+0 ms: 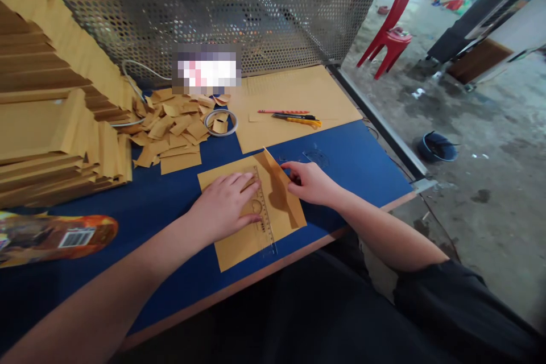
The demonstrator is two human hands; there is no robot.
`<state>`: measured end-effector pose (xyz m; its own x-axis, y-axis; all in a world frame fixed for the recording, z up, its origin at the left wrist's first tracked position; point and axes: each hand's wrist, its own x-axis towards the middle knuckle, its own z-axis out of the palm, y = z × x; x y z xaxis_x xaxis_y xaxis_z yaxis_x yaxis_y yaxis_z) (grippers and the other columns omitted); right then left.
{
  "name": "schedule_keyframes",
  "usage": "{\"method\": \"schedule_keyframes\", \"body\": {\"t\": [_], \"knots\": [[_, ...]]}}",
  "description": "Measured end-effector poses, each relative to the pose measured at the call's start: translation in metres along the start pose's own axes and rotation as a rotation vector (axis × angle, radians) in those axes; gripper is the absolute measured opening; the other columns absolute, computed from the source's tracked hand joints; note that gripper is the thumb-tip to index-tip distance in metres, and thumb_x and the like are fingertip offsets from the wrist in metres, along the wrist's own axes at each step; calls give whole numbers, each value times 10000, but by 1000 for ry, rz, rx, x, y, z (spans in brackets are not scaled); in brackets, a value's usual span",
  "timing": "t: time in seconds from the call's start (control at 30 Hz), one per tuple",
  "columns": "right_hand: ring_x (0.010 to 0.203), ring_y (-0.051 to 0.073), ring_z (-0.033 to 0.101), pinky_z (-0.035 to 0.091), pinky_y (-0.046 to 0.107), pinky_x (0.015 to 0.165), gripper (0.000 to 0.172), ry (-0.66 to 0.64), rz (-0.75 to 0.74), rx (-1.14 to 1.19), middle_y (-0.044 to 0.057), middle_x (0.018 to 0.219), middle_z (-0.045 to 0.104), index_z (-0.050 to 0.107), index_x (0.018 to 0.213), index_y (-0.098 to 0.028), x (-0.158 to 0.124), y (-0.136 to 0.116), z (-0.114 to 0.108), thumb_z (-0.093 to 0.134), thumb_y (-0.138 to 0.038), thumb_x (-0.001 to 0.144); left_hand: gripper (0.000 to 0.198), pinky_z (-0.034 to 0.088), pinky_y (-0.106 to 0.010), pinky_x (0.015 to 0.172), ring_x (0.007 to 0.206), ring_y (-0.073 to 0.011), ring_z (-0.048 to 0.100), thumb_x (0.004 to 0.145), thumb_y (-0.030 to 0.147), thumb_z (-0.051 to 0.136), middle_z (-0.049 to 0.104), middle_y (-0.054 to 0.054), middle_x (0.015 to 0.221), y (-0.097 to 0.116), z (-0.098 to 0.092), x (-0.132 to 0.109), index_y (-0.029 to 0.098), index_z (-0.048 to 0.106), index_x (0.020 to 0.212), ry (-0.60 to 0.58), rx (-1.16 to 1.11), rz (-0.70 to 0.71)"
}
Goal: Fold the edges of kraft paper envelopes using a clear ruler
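A sheet of brown kraft paper [234,253] lies at an angle near the table's front edge. Across it runs a clear plastic ruler [265,216], and my left hand [230,205] rests flat on the ruler and paper with its fingers spread. At the sheet's right side, my right hand [313,182] pinches the edge of a raised paper flap, which stands tilted up along the ruler. A clear protractor [317,157] lies on the blue tabletop just beyond my right hand.
Cut paper pieces [174,131] are heaped at the back left beside a tape roll [220,123]. Tall stacks of folded brown paper [55,142] and a printed packet [60,238] occupy the left. A pencil [284,112] and yellow cutter [305,121] lie on a large brown sheet [294,88].
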<state>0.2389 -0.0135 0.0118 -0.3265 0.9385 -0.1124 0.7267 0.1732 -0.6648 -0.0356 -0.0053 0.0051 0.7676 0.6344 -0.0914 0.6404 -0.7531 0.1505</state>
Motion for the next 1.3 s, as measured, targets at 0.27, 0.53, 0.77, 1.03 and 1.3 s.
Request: {"method": "schedule_keyframes", "body": {"t": [0.27,0.53,0.77,1.03,1.3], "knots": [[847,179,711,541,299,791,427,12,-129,11,47,922,770,697,1395,-116,-17,-9,5,666,-199,977,763,530,-613,1167,1450,-455,604,971,610,758,620,-278,1579,2,3,-2,98,631,1521,36,34,21],[1287,306,700,623,498,1112,365,161,-371,-42,222,1382,668,689,1362,-133,-36,-1,36,588,-220,1023,726,514,-604,1199,1473,-443,586,969,598,747,612,-254,1593,-15,2,-3,129,641,1513,26,3,-70],[1393,377,637,576,615,1168,411,270,-391,-139,239,1455,661,674,1373,-164,-53,-9,34,647,-369,1018,590,538,-621,1166,1392,-411,620,1026,590,652,675,-226,1488,-32,13,10,167,701,1434,171,-110,-5],[1376,422,674,499,600,1272,609,81,-789,-587,316,1471,690,670,1421,48,-95,-27,83,634,-437,1054,378,582,-486,1147,1257,-270,705,1101,298,431,758,-131,1303,-39,22,18,191,748,1278,312,-389,-30],[1395,264,717,572,351,1242,329,112,-1144,-435,194,1458,744,782,1325,-50,-120,-8,53,614,-155,1063,472,597,-472,1140,1271,-240,701,1045,227,440,645,-148,1465,-39,24,20,193,543,1505,334,-441,-139]]}}
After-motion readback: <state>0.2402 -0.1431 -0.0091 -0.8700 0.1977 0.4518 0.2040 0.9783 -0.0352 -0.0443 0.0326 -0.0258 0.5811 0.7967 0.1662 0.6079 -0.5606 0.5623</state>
